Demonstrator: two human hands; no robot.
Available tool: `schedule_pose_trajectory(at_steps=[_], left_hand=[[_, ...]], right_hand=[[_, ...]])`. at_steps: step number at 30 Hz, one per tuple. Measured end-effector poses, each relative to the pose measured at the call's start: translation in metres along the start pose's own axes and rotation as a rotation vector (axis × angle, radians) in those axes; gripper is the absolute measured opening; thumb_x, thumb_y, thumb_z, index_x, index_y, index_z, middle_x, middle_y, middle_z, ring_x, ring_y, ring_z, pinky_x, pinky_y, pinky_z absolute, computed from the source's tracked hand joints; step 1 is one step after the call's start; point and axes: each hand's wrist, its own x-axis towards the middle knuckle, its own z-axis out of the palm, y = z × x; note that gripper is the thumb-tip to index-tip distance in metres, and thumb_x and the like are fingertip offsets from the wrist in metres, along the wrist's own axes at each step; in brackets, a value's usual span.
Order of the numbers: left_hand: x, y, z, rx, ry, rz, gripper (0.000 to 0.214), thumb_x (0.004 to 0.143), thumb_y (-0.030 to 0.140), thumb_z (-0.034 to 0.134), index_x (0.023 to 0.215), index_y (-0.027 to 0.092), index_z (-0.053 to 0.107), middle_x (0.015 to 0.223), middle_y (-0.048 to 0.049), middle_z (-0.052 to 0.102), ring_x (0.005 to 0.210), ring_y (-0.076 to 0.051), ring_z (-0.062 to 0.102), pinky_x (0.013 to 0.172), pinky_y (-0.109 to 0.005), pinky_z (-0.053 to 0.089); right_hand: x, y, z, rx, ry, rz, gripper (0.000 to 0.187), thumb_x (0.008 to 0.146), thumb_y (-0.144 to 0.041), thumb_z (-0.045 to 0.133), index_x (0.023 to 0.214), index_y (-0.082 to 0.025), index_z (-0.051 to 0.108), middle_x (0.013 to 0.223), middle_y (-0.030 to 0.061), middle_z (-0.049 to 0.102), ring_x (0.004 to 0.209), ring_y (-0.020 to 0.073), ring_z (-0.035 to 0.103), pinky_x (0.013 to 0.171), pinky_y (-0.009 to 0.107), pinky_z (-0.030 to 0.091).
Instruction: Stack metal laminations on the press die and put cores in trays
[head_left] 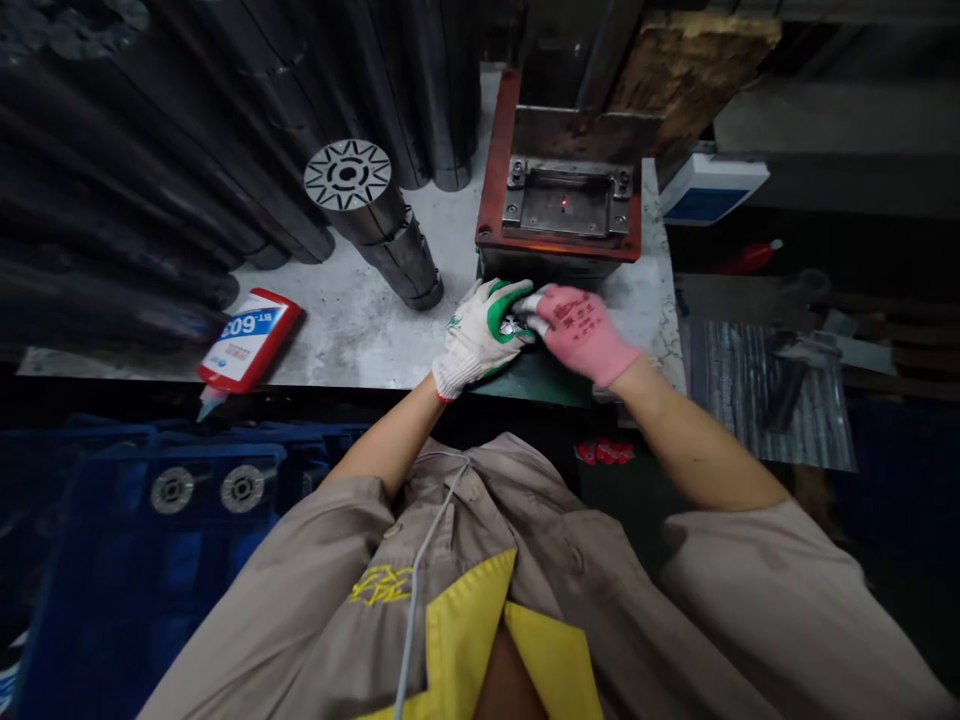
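My left hand (480, 335), in a white knit glove with green-coated fingers, is wrapped round a small slotted metal core (511, 325) at the front of the bench. Only part of the core's bright end face shows between the fingers. My right hand (585, 330), in a pink glove, reaches in from the right with its fingers bent together at the core. Whatever those fingertips pinch is too small or hidden to make out. Just behind both hands stands a red-framed metal fixture (486, 215) with a red light spot in its recess.
Stacked slotted metal cores (375, 220) stand behind my left hand. Long dark stacks (217, 190) fill the back left. A red glue bottle (251, 340) lies at the front left edge. Below is a blue crate (150, 580) with two cores. A white box (712, 190) sits right.
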Motion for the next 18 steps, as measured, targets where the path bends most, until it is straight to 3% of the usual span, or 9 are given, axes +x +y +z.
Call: schedule_pose_trajectory(at_steps=[3,8,11,15,18], left_hand=[[0.000,0.000,-0.003,0.009,-0.031,0.002,0.067,0.094,0.054,0.072,0.152,0.022,0.059,0.153,-0.0085,0.064,0.148,-0.032,0.054,0.133,-0.049,0.037],[0.002,0.001,-0.009,-0.014,-0.073,0.003,0.064,0.095,0.053,0.070,0.150,0.023,0.060,0.155,-0.0074,0.063,0.151,-0.032,0.052,0.134,-0.051,0.035],[0.004,0.003,-0.006,-0.101,-0.001,-0.043,0.064,0.090,0.060,0.074,0.141,0.022,0.067,0.147,-0.0097,0.068,0.140,-0.032,0.061,0.127,-0.051,0.044],[0.008,0.008,0.001,-0.195,0.103,-0.149,0.053,0.094,0.056,0.069,0.135,0.022,0.072,0.137,-0.0111,0.072,0.128,-0.028,0.067,0.115,-0.046,0.054],[0.009,0.010,0.004,-0.103,0.102,-0.168,0.055,0.091,0.050,0.073,0.137,0.022,0.071,0.139,-0.0112,0.071,0.133,-0.030,0.063,0.121,-0.049,0.049]], right_hand=[[0.004,-0.020,0.007,-0.113,-0.152,-0.012,0.040,0.105,-0.009,0.040,0.128,-0.012,0.072,0.132,0.0197,0.072,0.120,0.0298,0.070,0.091,0.038,0.051],[0.011,-0.035,-0.019,-0.220,-0.306,-0.068,0.042,0.107,-0.009,0.036,0.127,-0.012,0.072,0.129,0.0191,0.075,0.120,0.0303,0.072,0.089,0.038,0.051],[0.011,-0.018,-0.038,-0.168,-0.162,-0.054,0.038,0.111,-0.027,0.043,0.136,-0.016,0.070,0.133,0.0165,0.074,0.122,0.0306,0.070,0.094,0.039,0.052],[0.022,0.011,-0.058,-0.169,0.217,0.197,0.054,0.109,-0.051,0.048,0.141,-0.012,0.067,0.142,0.0237,0.066,0.128,0.0415,0.063,0.097,0.049,0.053],[0.035,0.020,-0.065,-0.210,0.243,0.236,0.058,0.107,-0.056,0.050,0.130,-0.008,0.073,0.145,0.0278,0.060,0.131,0.0444,0.057,0.103,0.053,0.051]])
